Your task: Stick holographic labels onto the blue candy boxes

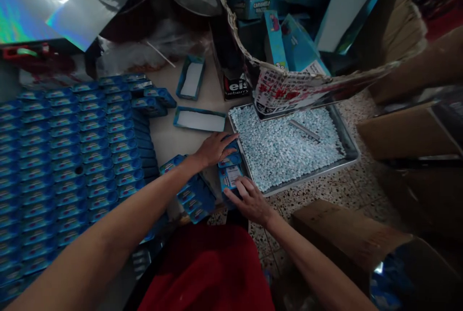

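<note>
Small blue boxes stand in a short row at the left edge of the metal tray. My left hand (214, 149) grips the far blue box (230, 159), its fingers and thumb spread across the top. Nearer to me, my right hand (252, 201) has its fingers closed around the side of another blue box (228, 177) with a white label. The undersides of both boxes are hidden. Left of them, beneath my left forearm, sits a group of several blue boxes (197, 200). The metal tray (307, 176) holds many small pale blue and white pellets (285, 152).
Many blue boxes (94, 156) stand in rows on the left. Two open trays with white inside, one a blue tray (199, 128), lie ahead. A metal bar (304, 130) rests on the pellets. A torn cardboard box (289, 84) overhangs the tray; another carton (347, 234) is right.
</note>
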Tool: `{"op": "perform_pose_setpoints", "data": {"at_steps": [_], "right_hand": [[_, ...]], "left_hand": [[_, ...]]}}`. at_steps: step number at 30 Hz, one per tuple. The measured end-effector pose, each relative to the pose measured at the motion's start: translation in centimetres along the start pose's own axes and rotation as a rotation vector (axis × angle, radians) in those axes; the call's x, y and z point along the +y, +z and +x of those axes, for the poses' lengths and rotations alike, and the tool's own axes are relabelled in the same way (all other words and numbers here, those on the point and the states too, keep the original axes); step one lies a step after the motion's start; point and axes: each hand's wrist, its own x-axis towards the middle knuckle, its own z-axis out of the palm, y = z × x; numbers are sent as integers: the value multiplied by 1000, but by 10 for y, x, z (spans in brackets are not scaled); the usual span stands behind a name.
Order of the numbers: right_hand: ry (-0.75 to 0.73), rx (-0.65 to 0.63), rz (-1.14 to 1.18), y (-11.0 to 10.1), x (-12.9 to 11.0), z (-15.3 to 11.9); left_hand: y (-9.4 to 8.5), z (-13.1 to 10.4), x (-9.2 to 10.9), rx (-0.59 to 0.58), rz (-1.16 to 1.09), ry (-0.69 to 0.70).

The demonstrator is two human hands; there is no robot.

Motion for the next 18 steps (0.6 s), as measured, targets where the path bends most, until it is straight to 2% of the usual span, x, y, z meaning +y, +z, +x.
{"op": "perform_pose_setpoints", "data": {"at_steps": [3,7,13,18], "right_hand": [[55,9,-16,4,-5,-1],[126,-7,-45,-7,-14,11],[168,-165,-29,-25,-16,48],[247,-138,-30,-9,-5,48]], "left_hand": [[-4,1,0,-10,37,-7],[-5,4,1,3,19,-10],[-4,5,-1,42,-46,22],[-2,0,6,67,-100,-11]]}}
